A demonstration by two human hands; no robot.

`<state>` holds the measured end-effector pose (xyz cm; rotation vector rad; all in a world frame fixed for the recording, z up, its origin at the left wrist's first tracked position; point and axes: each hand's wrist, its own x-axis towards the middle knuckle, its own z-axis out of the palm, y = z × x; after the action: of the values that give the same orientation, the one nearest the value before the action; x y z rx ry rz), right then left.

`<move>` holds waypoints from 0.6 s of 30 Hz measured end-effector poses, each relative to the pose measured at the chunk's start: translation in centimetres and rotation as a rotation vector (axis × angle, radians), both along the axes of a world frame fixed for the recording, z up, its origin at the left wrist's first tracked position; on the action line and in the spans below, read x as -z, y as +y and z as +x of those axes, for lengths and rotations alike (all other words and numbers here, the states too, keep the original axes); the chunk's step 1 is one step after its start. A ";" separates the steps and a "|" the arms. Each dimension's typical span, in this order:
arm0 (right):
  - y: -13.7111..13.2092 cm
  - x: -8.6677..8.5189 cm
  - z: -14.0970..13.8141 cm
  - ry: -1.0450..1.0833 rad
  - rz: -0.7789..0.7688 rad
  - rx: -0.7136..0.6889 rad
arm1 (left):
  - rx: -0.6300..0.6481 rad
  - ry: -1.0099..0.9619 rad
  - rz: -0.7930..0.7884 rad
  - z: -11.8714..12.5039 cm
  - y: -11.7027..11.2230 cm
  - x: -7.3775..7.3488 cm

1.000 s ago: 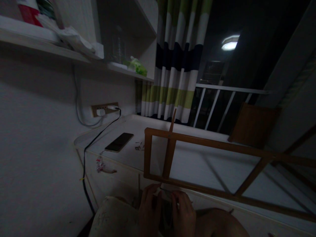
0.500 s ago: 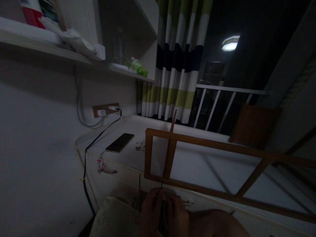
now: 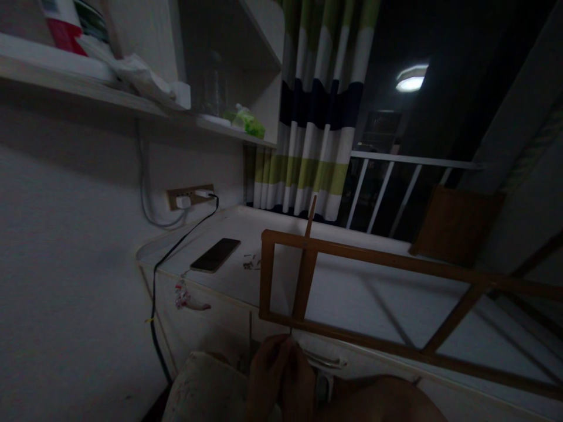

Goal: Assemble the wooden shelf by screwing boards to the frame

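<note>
The room is very dim. Low in the middle of the view, my left hand (image 3: 266,375) and my right hand (image 3: 301,381) are pressed close together with the fingers curled. They pinch something thin and small just under the lower rail of a wooden frame (image 3: 373,299); I cannot make out what it is. The frame lies tilted across the white table (image 3: 352,293). One short slat sticks up from its top rail. My knee in light trousers (image 3: 206,390) is beside the left hand.
A dark phone (image 3: 215,255) lies on the table, with a black cable (image 3: 176,246) running to a wall socket (image 3: 189,196). Shelves (image 3: 132,88) with bags hang above. A striped curtain (image 3: 316,105), a white railing (image 3: 396,176) and a brown board (image 3: 457,223) stand behind.
My hands have drawn closer together and sunk a little lower in the view. The right hand has moved left against the left one. The frame has not moved.
</note>
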<state>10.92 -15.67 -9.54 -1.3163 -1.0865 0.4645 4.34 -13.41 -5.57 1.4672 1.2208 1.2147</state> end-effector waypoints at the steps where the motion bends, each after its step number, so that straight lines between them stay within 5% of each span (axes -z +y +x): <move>1: 0.0 0.0 -0.1 -0.005 -0.002 -0.004 | 0.001 -0.001 -0.013 -0.1 0.1 0.1; 18: 0.4 -2.2 -1.0 0.049 -0.034 -0.028 | 0.005 -0.138 -0.102 -0.3 0.8 0.4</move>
<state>9.96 -15.30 -7.33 -1.3146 -1.0615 0.5353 4.00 -12.61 -6.02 1.2901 1.1676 1.2120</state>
